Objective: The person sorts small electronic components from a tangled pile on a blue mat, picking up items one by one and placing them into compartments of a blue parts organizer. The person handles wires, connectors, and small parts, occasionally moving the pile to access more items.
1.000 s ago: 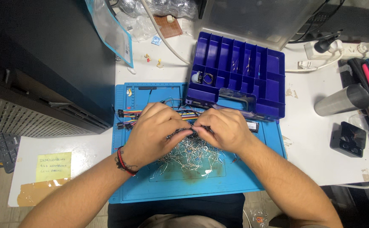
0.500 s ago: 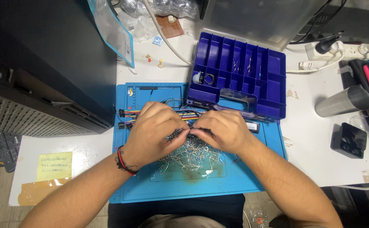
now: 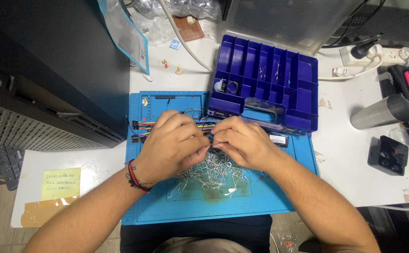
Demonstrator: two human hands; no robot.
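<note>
Left hand (image 3: 169,145) and right hand (image 3: 242,143) fingertips together, pinching small leads above wire pile (image 3: 214,171), blue mat (image 3: 270,199), organizer (image 3: 265,82) behind.

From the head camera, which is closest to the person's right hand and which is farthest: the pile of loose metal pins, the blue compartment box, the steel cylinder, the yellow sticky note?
From the right hand:
1. Pile of metal pins, just under it on the blue mat.
2. Blue compartment box, just beyond it.
3. Steel cylinder, out to the right.
4. Yellow sticky note, far left.

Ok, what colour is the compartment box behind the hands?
The compartment box is deep blue-purple, seen clearly in the head view.
</note>
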